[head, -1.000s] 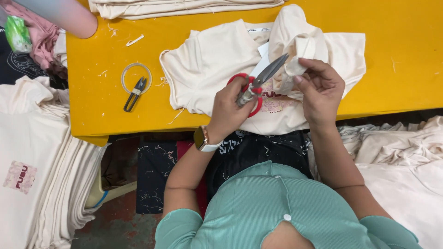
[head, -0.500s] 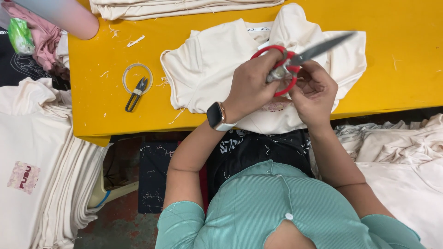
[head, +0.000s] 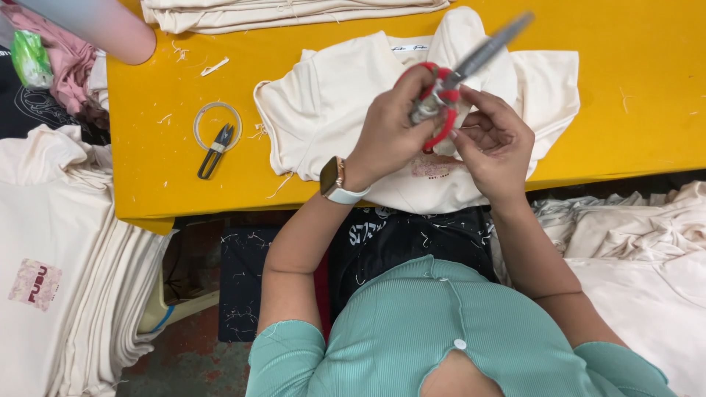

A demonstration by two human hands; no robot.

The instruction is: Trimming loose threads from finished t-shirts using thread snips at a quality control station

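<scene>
1. Our left hand (head: pixel 390 129) grips red-handled scissors (head: pixel 448 81), fingers curled through the loops, blades shut, pointing up and away.
2. Our right hand (head: pixel 493 143) pinches something small just beside the handles; we cannot tell what.
3. The cream shirt (head: pixel 331 110) lies beneath both hands; best keep the blades clear of its cloth.

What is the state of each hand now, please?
Left hand: closed, holding red-handled scissors.
Right hand: half curled beside the scissors over the cream shirt; any hold cannot be told.

Small white neck label (head: pixel 409 48) on cream shirt; green packet (head: pixel 31 59) far left.
</scene>
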